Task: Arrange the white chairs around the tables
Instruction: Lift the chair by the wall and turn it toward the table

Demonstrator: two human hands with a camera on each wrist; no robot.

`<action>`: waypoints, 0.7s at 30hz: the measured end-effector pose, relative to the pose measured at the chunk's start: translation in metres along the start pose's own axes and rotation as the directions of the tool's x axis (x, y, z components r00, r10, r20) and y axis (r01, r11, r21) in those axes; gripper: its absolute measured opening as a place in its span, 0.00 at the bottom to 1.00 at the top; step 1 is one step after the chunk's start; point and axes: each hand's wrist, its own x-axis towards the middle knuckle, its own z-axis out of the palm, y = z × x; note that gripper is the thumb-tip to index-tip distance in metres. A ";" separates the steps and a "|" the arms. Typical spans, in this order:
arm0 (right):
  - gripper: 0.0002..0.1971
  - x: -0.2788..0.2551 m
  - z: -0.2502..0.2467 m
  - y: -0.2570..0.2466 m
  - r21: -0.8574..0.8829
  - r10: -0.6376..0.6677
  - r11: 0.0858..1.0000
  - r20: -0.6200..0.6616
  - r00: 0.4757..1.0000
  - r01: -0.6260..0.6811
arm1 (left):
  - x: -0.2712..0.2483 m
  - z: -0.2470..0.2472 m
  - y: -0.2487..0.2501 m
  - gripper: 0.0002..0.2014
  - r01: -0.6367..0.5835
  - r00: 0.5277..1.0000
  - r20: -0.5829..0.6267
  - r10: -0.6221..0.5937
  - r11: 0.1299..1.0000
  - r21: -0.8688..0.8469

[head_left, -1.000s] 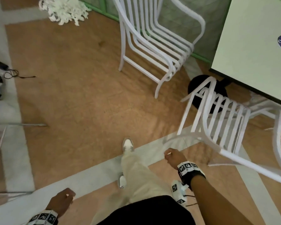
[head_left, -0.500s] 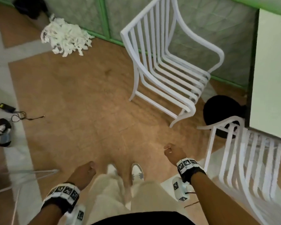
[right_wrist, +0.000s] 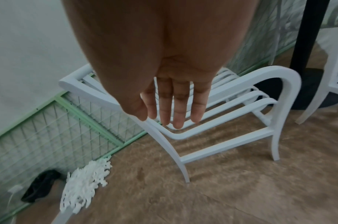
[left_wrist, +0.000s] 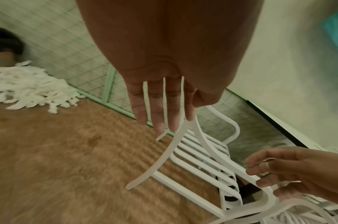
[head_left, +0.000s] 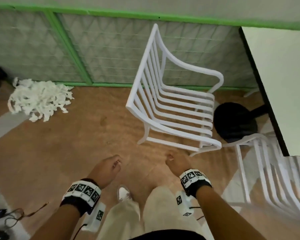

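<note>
Room: brown floor (head_left: 62,146), green-framed mesh fence (head_left: 97,54) along the back, pale wall above.

Item 1: chair (head_left: 173,108), white, slatted, with 2 curved arms. Stands upright on the floor between the fence and the person, seat front turned toward the table (head_left: 280,87) at right, near its black base (head_left: 234,120) but not tucked under. Judged light and stiff, likely metal or moulded tube; smooth paint may be slick. Best holds: the top rail of the back, or 1 arm in each hand. Single slats look a poorer grip.

Item 2: second chair (head_left: 274,174), white, already close against the table's near edge.

Item 3: left hand (head_left: 107,168). Empty, short of the chair; fingers straight and slightly spread in the left wrist view.

Item 4: right hand (head_left: 177,161). Empty, near the chair's closest arm, not touching; fingers extended together in the right wrist view.

Item 5: heap of white shreds (head_left: 40,101) by the fence, well apart from the chair.

View notes: the head view makes both hands look loosely curled; the wrist views show the fingers straight. The right wrist view alone shows the table's black post (right_wrist: 307,37) and the chair's side stretcher. The left wrist view alone shows both hands together, the right hand in front of the near arm.
</note>
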 end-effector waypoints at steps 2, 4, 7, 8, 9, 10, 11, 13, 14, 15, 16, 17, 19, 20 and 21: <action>0.15 0.017 -0.002 -0.019 0.081 0.019 0.997 -0.022 1.000 -0.017 | 0.027 -0.026 0.002 0.06 -0.049 0.999 0.014 0.049 0.998 0.035; 0.16 0.032 -0.007 -0.030 0.152 0.040 0.988 -0.019 0.999 -0.036 | 0.055 -0.054 0.014 0.08 -0.099 0.995 0.000 0.100 0.994 0.049; 0.16 0.050 -0.017 -0.032 0.155 0.048 0.987 -0.006 0.999 -0.047 | 0.095 -0.090 0.046 0.12 -0.198 0.978 -0.038 0.204 0.973 0.121; 0.17 0.056 -0.021 -0.029 0.156 0.054 0.986 -0.007 0.999 -0.052 | 0.107 -0.104 0.060 0.13 -0.250 0.962 -0.067 0.263 0.955 0.158; 0.18 0.061 -0.024 -0.024 0.162 0.073 0.984 -0.007 0.997 -0.071 | 0.119 -0.119 0.073 0.12 -0.310 0.934 -0.106 0.340 0.923 0.229; 0.18 0.067 -0.028 -0.019 0.172 0.096 0.981 -0.012 0.995 -0.093 | 0.132 -0.135 0.084 0.07 -0.348 0.900 -0.139 0.414 0.873 0.341; 0.18 0.070 -0.032 -0.014 0.181 0.121 0.976 -0.007 0.993 -0.118 | 0.149 -0.151 0.089 0.08 -0.364 0.874 -0.148 0.462 0.826 0.430; 0.17 0.073 -0.037 0.000 0.195 0.162 0.967 0.009 0.987 -0.161 | 0.182 -0.179 0.096 0.22 -0.317 0.894 -0.092 0.438 0.766 0.560; 0.16 0.074 -0.039 0.008 0.207 0.189 0.960 0.019 0.982 -0.189 | 0.197 -0.189 0.100 0.26 -0.308 0.899 -0.063 0.434 0.727 0.613; 0.16 0.075 -0.040 0.016 0.217 0.226 0.949 0.029 0.974 -0.227 | 0.212 -0.197 0.104 0.26 -0.334 0.887 -0.012 0.463 0.657 0.676; 0.17 0.074 -0.041 0.024 0.228 0.262 0.937 0.035 0.964 -0.263 | 0.224 -0.202 0.112 0.24 -0.386 0.862 0.060 0.503 0.573 0.723; 0.16 0.073 -0.042 0.030 0.243 0.300 0.922 0.039 0.953 -0.301 | 0.236 -0.204 0.119 0.25 -0.448 0.829 0.134 0.543 0.501 0.740; 0.14 0.071 -0.039 0.042 0.290 0.365 0.886 0.040 0.930 -0.361 | 0.263 -0.207 0.123 0.32 -0.555 0.758 0.302 0.578 0.330 0.764; 0.15 0.070 -0.038 0.047 0.308 0.392 0.871 0.037 0.919 -0.384 | 0.277 -0.208 0.122 0.33 -0.589 0.724 0.372 0.581 0.239 0.772; 0.17 0.068 -0.038 0.049 0.319 0.417 0.856 0.041 0.908 -0.408 | 0.292 -0.209 0.119 0.33 -0.614 0.677 0.432 0.596 0.133 0.778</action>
